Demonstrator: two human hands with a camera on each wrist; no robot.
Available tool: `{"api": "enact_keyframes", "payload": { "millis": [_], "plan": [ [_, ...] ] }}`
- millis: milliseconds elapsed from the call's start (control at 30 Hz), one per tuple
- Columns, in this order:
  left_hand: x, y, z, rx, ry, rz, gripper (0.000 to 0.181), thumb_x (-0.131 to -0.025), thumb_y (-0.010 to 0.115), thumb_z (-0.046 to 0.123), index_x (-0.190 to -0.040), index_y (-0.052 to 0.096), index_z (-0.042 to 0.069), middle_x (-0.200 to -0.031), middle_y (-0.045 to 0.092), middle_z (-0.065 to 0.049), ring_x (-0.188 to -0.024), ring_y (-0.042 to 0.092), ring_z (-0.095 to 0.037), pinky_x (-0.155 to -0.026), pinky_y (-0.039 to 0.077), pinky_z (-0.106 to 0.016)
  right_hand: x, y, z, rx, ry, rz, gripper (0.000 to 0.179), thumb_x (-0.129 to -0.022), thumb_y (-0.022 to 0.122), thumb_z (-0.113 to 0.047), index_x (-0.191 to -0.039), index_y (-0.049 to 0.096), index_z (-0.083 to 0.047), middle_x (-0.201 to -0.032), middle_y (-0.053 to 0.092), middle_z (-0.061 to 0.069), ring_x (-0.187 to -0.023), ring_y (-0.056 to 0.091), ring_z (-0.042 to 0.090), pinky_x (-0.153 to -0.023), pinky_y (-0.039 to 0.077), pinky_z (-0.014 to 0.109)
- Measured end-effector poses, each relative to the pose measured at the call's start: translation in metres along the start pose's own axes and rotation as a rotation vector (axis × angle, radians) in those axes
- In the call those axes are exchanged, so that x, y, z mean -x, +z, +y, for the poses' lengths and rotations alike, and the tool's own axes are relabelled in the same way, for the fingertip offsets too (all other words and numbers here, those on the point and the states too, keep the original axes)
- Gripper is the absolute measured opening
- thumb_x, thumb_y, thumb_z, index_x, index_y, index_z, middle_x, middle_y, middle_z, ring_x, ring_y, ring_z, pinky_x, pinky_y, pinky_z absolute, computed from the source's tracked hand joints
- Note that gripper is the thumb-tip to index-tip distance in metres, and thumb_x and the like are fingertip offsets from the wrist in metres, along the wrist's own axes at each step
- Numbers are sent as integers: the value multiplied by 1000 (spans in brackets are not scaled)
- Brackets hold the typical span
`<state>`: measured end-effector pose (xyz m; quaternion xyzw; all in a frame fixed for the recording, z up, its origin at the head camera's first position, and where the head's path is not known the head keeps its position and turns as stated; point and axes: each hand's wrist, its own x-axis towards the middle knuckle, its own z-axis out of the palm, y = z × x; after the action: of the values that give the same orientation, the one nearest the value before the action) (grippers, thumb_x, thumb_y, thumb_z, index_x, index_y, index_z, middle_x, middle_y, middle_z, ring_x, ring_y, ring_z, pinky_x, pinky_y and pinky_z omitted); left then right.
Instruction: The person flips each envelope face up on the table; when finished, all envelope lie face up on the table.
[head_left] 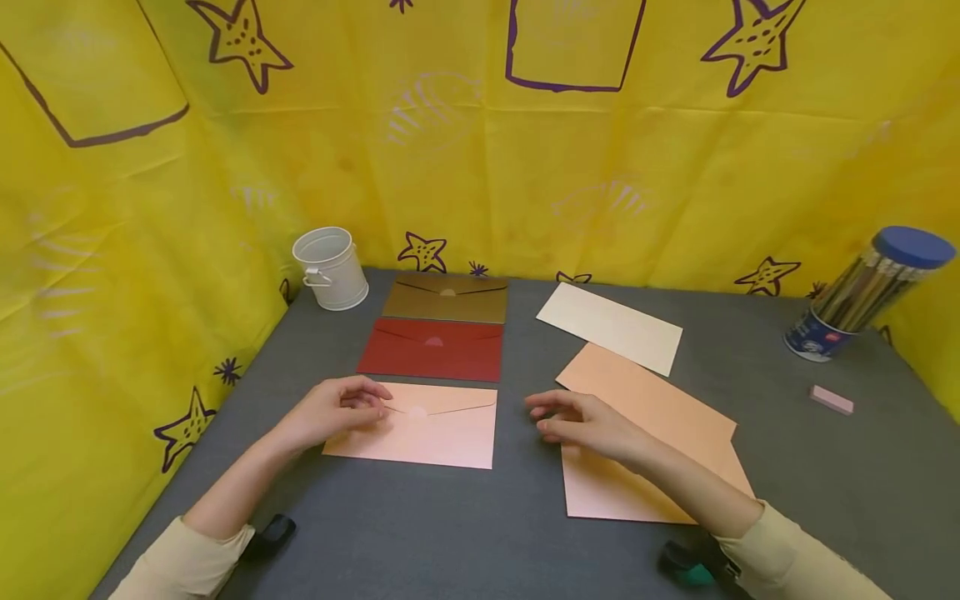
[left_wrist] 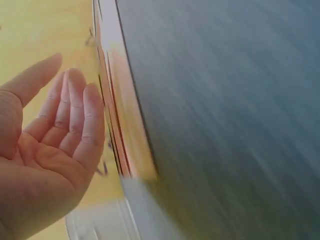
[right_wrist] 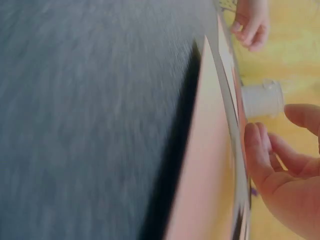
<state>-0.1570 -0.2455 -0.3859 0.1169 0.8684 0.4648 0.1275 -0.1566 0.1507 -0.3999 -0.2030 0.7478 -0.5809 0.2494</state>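
My left hand hovers at the left edge of a pale pink envelope, fingers loosely bent and holding nothing. In the left wrist view its palm and relaxed fingers show, with nothing in them. Beyond that envelope lie a red envelope and a gold-brown envelope, in a column, flaps facing up. Over the left side of two overlapping peach rectangles is my right hand, its fingers loosely bent round nothing. A cream rectangle lies behind them, touching or overlapping the upper one.
At the back left stands a white metal bucket. A blue-lidded container of pencils is at the back right, with a pink eraser in front of it. Yellow cloth with drawn stars hangs behind and beside the grey table.
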Motion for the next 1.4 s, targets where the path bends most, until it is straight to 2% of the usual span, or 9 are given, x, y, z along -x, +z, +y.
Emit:
{"api": "enact_keyframes", "payload": {
  "millis": [233, 400, 600, 667, 767, 833, 933, 1200, 1400],
  "plan": [
    [-36, 29, 32, 23, 145, -80, 26, -89, 73, 19, -109, 69, 4, -95, 69, -2, -89, 63, -20, -78, 52, -27, 12, -35, -3, 144, -73, 155, 34, -97, 62, -16, -127, 62, -2, -124, 62, 18, -105, 60, 33, -83, 53, 29],
    [-67, 51, 51, 78, 193, -128, 25, -88, 74, 21, -108, 70, 7, -97, 70, -2, -90, 65, -19, -81, 53, -30, 17, -69, -1, 240, -85, 250, 33, -97, 62, -17, -127, 62, -3, -123, 62, 17, -108, 59, 30, -85, 53, 31],
    [-107, 74, 71, 224, 165, -191, 27, -90, 71, 16, -114, 67, 4, -103, 68, -7, -98, 66, -27, -88, 53, -38, 22, -103, 6, 386, -85, 360, 36, -96, 64, -21, -128, 62, -4, -126, 62, 14, -108, 57, 25, -82, 50, 24],
    [-120, 81, 78, 259, 140, -198, 31, -91, 70, 15, -119, 64, 2, -107, 67, -8, -101, 64, -28, -90, 52, -37, 23, -113, 9, 433, -80, 378, 38, -95, 65, -21, -129, 61, -4, -128, 61, 13, -110, 56, 25, -86, 50, 27],
    [-139, 90, 86, 237, 139, -188, 37, -91, 70, 15, -125, 61, 1, -111, 66, -8, -104, 63, -24, -92, 51, -34, 23, -130, 16, 490, -63, 381, 43, -94, 67, -22, -132, 58, -4, -131, 58, 15, -117, 53, 30, -95, 49, 40],
    [-151, 96, 90, 199, 139, -178, 41, -91, 70, 17, -127, 59, 1, -114, 65, -8, -105, 61, -21, -93, 49, -31, 24, -140, 19, 504, -35, 375, 48, -94, 68, -24, -135, 56, -4, -134, 55, 17, -122, 48, 35, -99, 43, 51],
    [-167, 104, 94, 160, 132, -178, 48, -91, 71, 19, -132, 55, 1, -120, 63, -10, -110, 59, -21, -97, 46, -34, 24, -156, 24, 506, 19, 358, 57, -93, 68, -29, -140, 49, -3, -141, 47, 21, -130, 39, 41, -104, 35, 59],
    [-198, 120, 94, 101, 32, -124, 58, -92, 68, 27, -141, 48, 4, -134, 57, -12, -124, 51, -26, -105, 40, -42, 23, -179, 35, 566, 130, 268, 83, -89, 71, -38, -152, 29, -5, -155, 22, 26, -139, 18, 51, -104, 21, 70],
    [-210, 128, 106, 53, 45, -72, 60, -93, 65, 30, -142, 45, 2, -139, 51, -15, -128, 47, -28, -107, 38, -40, 22, -189, 40, 608, 193, 234, 96, -86, 72, -42, -156, 17, -6, -158, 12, 26, -142, 10, 50, -104, 13, 73]
  ]
}}
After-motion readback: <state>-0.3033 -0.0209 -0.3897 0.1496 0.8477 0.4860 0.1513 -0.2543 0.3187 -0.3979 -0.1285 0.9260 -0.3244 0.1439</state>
